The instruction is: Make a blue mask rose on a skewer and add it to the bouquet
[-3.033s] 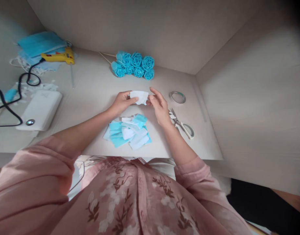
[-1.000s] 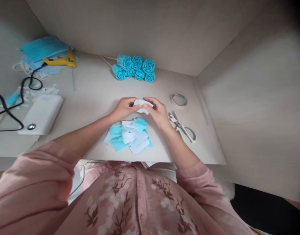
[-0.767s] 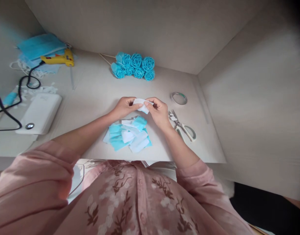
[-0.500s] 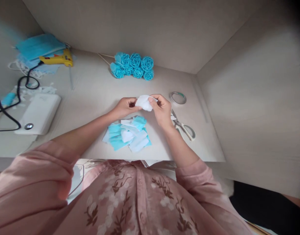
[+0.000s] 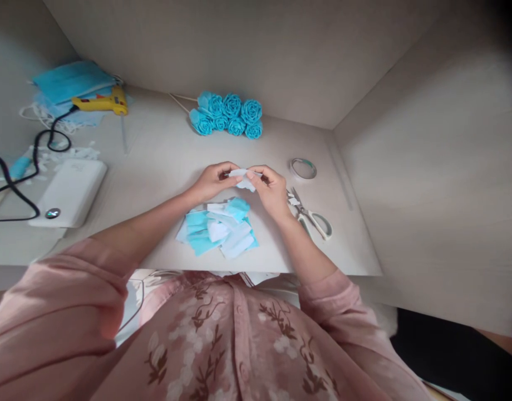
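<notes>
A small white piece of mask fabric [image 5: 246, 181] is stretched between my two hands above the table. My left hand [image 5: 216, 181] pinches its left edge, and my right hand [image 5: 270, 186] grips the right side with the thumb on top. Just below them lies a loose pile of blue and white fabric pieces [image 5: 197, 231]. Beside my right wrist rest open-bladed scissors [image 5: 314, 217] with white handles, and a roll of tape [image 5: 303, 168] sits farther back.
Blue fabric roses [image 5: 235, 106] on thin sticks lie at the back. At the left are a yellow glue gun [image 5: 101, 103] with a black cord, a stack of face masks [image 5: 72, 81], a white power bank [image 5: 70, 192] and white scraps [image 5: 83, 152]. Walls rise behind and right.
Both hands have drawn closer together on the fabric, the left shifting right and up a little. The piece looks smaller and more gathered between the thumbs.
</notes>
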Motion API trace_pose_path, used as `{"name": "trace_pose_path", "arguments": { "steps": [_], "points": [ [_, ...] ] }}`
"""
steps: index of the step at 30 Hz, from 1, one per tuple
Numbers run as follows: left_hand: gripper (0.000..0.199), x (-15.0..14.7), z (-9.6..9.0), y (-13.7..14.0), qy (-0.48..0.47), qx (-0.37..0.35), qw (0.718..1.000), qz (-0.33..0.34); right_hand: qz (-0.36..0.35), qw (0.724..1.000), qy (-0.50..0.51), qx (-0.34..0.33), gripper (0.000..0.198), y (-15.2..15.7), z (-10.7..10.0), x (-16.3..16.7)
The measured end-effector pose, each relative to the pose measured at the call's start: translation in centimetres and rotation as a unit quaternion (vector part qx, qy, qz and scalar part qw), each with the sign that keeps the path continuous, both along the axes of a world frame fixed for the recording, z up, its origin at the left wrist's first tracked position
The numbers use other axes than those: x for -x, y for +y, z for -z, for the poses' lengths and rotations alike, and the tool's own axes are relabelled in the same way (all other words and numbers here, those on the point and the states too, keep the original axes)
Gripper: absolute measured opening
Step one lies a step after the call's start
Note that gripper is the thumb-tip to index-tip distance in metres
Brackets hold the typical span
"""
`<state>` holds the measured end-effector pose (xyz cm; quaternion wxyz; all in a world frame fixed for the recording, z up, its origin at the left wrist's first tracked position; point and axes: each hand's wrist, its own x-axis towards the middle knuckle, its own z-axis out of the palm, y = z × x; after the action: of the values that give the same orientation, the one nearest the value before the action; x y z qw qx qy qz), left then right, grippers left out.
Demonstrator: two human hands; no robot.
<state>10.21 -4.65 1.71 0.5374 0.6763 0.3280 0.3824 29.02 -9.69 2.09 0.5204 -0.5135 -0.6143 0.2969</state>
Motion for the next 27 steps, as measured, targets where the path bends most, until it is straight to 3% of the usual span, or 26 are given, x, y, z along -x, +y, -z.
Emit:
{"name": "trace_pose_path", "arguments": {
  "steps": [7,12,19,27],
  "points": [
    [0.043,0.0,0.2,-0.1,0.027,-0.029,0.998,-0.053,-0.048,0.999,-0.016,0.015,0.050,0.4,0.9,0.0],
    [0.042,0.0,0.3,0.1,-0.016,0.004,0.996,-0.083,-0.093,0.993,0.025,0.063,0.061,1.2,2.2,-0.7],
    [0.052,-0.3,0.7,0.5,-0.109,0.105,0.983,-0.105,-0.099,0.992,0.045,0.063,0.060,1.6,2.5,-1.1],
    [0.061,-0.3,0.5,0.8,-0.146,0.164,0.969,-0.112,-0.043,0.998,0.046,-0.031,0.043,1.0,1.0,-1.5]
  ]
}}
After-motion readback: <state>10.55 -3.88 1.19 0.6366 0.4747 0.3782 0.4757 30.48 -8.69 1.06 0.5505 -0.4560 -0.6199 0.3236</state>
